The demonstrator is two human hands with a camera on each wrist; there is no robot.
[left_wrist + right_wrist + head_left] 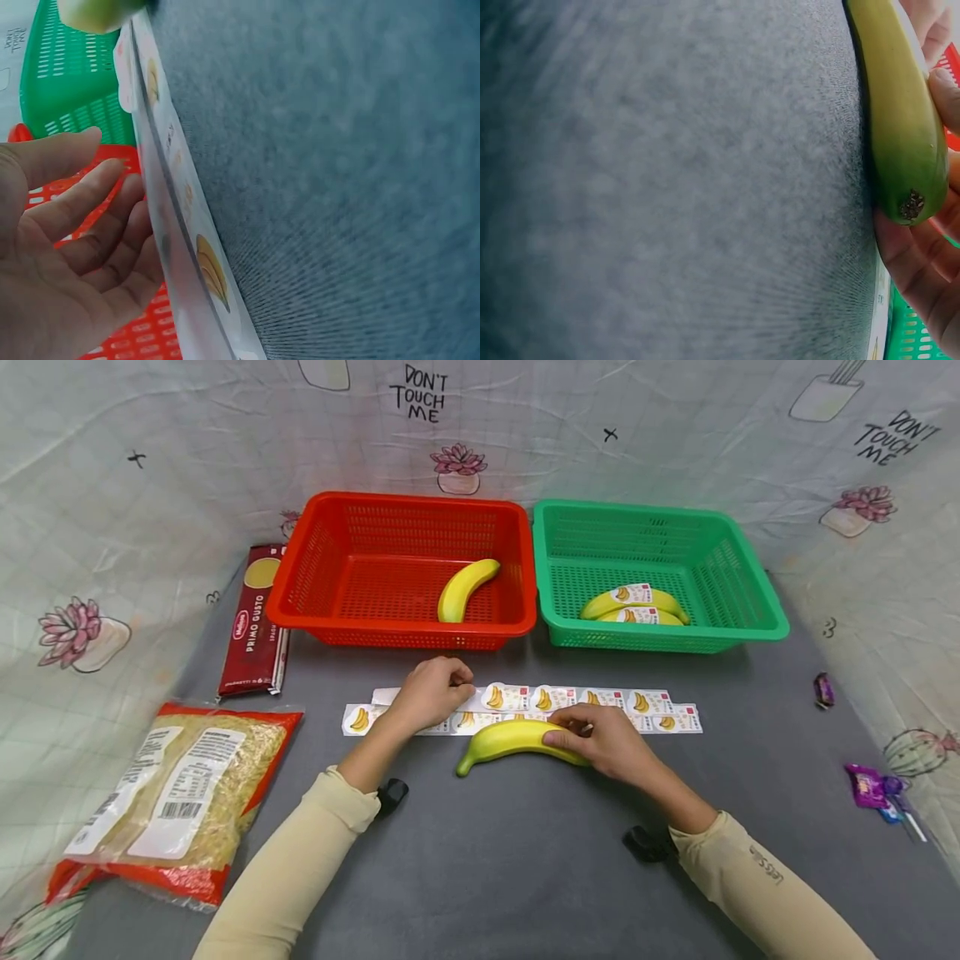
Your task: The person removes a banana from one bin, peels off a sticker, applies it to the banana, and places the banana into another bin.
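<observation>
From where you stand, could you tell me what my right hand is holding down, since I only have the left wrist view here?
Observer: Your right hand grips a yellow-green banana lying on the grey table, just in front of the sticker strip.
Operator: Thank you. Are there bananas in the baskets already?
Observer: Yes, the red basket holds one bare banana.
Operator: And the green one?
Observer: The green basket holds labelled bananas with stickers on them.
</observation>
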